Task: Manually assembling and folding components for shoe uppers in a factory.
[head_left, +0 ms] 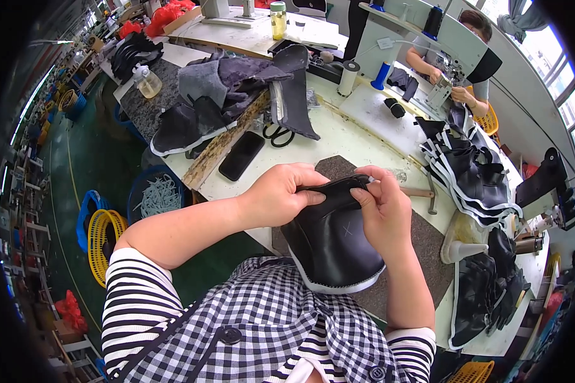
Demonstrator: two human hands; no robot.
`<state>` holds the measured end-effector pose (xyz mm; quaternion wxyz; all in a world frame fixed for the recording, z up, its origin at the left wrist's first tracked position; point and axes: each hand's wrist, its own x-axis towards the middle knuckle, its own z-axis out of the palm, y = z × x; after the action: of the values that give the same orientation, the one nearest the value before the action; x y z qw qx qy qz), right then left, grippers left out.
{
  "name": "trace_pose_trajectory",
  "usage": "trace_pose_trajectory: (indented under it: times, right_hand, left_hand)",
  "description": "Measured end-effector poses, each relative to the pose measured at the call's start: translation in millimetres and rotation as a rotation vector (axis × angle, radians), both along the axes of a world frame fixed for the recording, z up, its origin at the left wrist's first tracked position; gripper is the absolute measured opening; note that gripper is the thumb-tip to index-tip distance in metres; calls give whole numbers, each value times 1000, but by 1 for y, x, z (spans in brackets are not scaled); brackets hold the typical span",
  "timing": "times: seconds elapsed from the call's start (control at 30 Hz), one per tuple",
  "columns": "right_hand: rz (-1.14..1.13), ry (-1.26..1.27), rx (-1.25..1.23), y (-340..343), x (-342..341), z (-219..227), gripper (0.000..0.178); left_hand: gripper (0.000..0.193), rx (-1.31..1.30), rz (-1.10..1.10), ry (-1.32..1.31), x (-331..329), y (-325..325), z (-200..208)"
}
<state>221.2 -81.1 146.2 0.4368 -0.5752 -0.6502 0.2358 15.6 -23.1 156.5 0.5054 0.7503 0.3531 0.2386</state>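
Between my hands is a black leather shoe upper (336, 246) with a white lower edge and a pale cross mark on its surface. My left hand (286, 193) pinches its top edge on the left, thumb over the leather. On the right, my right hand (384, 207) grips the same top edge between thumb and fingers. The upper hangs toward me over a dark brown mat (421, 252). Just beyond the mat, a hammer (430, 194) lies near my right hand, its handle partly hidden by that hand.
Black scissors (278, 136) and a phone (241, 156) lie beyond my left arm, near piled dark linings (220, 83). Stacked black uppers (472, 169) stand at right, beside a white funnel-shaped piece (464, 251). Across the table a person (477, 96) works at a sewing machine (442, 92).
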Motion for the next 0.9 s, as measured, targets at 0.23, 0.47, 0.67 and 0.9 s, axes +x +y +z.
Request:
trace_pose_trajectory:
  times: [0.23, 0.47, 0.67, 0.9]
  right_hand:
    - [56, -46, -6, 2, -7, 0, 20]
    - [-57, 7, 19, -1, -9, 1, 15]
    - [-135, -114, 218, -6, -19, -10, 15]
    - [-69, -175, 124, -6, -27, -3, 15]
  left_hand:
    - [26, -120, -93, 47, -9, 1, -1]
    - [38, 255, -62, 232, 10, -5, 4]
    - [27, 73, -158, 235, 9, 9, 11]
    - [35, 426, -109, 375, 17, 0, 4]
